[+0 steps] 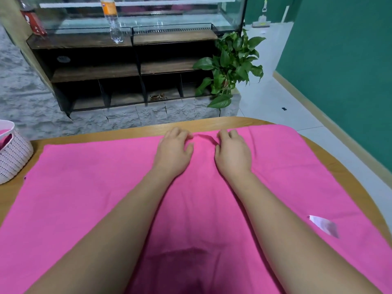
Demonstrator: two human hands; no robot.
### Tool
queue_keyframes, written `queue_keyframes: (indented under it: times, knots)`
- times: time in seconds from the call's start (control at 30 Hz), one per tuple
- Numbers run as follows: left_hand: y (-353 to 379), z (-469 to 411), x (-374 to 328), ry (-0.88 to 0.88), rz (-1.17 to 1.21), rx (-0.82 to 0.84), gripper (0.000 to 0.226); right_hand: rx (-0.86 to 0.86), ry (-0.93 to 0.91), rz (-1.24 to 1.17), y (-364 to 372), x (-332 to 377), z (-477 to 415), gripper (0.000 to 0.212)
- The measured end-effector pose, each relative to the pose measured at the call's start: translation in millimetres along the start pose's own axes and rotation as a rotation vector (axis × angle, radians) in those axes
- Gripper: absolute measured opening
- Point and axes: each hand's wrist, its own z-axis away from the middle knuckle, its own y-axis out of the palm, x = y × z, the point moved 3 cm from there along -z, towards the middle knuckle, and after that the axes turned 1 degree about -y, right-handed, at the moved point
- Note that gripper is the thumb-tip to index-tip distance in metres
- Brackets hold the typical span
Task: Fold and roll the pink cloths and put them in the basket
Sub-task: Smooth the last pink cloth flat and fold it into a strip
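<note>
Pink cloth (84, 187) lies spread flat on the table (127, 132). Left hand (174, 150) and right hand (233, 152) sit at its far hem, fingers curled (pinching? cannot tell). Probably light, limp; best taken by the hem corners.

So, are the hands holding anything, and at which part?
The left hand and right hand seem to pinch the pink cloth near the middle of its far edge.

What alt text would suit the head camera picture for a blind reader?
Two bare hands, left hand and right hand, rest side by side with curled fingers near the far edge of a large pink cloth spread over a wooden table. A pale woven basket stands at the table's left edge.
</note>
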Motion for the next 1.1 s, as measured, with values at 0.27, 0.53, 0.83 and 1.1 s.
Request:
queue_keyframes:
  times: [0.27, 0.53, 0.83, 1.1]
  knots:
    - [-8.5, 4.9, 13.4, -0.024, -0.085, -0.046, 0.025, 0.167, -0.088, 0.032, -40.4, -30.3, 14.9, 0.049]
    - [-8.6, 5.1, 9.4, -0.027, -0.114, -0.039, 0.026, 0.363, -0.048, 0.252, -82.9, -75.5, 16.4, 0.031]
    - [-8.3, 5.9, 7.2, -0.041, -0.146, -0.037, 0.025, 0.421, 0.163, 0.037, -115.1, -147.3, 6.9, 0.009]
    - [-6.8, 5.4, 5.8, -0.038, -0.166, -0.038, 0.024, 0.469, 0.350, -0.426, -128.7, -183.5, 24.9, 0.008]
